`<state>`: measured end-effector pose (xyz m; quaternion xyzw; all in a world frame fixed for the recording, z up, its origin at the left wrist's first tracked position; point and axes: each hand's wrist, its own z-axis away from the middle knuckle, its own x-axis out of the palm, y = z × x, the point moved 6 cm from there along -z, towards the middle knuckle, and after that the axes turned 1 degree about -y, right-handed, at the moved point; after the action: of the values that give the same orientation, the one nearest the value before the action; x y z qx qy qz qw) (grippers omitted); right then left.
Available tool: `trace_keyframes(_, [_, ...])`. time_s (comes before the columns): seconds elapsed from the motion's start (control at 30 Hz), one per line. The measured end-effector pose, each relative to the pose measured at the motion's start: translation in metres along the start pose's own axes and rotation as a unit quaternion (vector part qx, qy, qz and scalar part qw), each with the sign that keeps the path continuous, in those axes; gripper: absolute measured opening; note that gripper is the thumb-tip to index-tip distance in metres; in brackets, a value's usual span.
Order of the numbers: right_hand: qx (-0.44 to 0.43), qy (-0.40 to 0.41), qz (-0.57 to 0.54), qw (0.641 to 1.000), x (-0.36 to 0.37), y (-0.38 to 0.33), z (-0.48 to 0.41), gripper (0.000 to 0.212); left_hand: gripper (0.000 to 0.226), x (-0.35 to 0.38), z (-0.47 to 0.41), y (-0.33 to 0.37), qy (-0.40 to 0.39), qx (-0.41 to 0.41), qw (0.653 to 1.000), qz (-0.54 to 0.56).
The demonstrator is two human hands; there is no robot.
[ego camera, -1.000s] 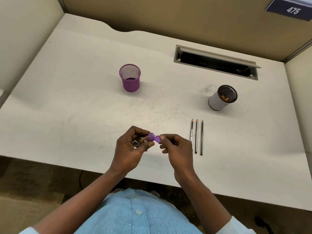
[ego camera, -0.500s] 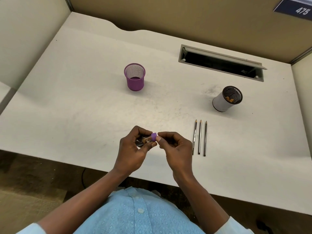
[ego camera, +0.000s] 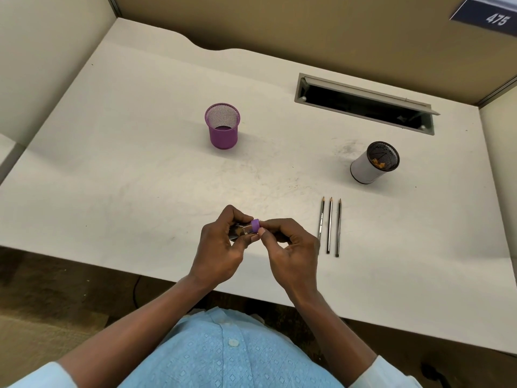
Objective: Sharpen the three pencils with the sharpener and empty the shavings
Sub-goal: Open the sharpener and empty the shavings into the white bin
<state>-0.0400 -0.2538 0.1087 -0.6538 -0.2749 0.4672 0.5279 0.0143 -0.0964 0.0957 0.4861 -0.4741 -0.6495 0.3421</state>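
Near the desk's front edge I hold a small sharpener [ego camera: 247,228] with a clear body and a purple end piece. My left hand [ego camera: 221,247] grips the clear body. My right hand [ego camera: 291,247] pinches the purple end between thumb and fingertips. The two parts sit joined together. Three sharpened pencils [ego camera: 329,225] lie side by side on the desk just right of my right hand, tips pointing away. A white cup [ego camera: 366,166] with a dark inside stands farther back on the right and holds orange-brown shavings.
A purple mesh pencil cup [ego camera: 223,127] stands at mid-desk, left of centre. A grey cable slot [ego camera: 363,103] with a raised flap runs along the back right. Partition walls close the white desk [ego camera: 112,177] on three sides.
One second ago the purple end piece was a little apart from the clear body; my right hand has pushed it against the body. The camera has shifted slightly.
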Motion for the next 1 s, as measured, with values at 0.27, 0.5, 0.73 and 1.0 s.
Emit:
trace_keyframes(0.27, [-0.045, -0.030, 0.021, 0.998, 0.004, -0.013, -0.003, 0.024, 0.022, -0.001, -0.003, -0.005, 0.013, -0.052, 0.998, 0.042])
trace_keyframes(0.5, [0.066, 0.026, -0.053, 0.996, 0.005, 0.001, 0.004, 0.035, 0.013, 0.010, -0.006, 0.000, 0.035, -0.127, 0.968, 0.215])
trace_keyframes(0.73, [0.120, -0.025, -0.102, 0.987, 0.017, 0.012, 0.013, 0.044, 0.019, 0.027, -0.003, 0.006, 0.024, -0.217, 0.906, 0.362])
trace_keyframes(1.0, [0.122, -0.004, -0.118, 0.985, 0.020, 0.020, 0.010, 0.033, 0.019, 0.034, 0.003, 0.018, 0.026, -0.229, 0.896, 0.379])
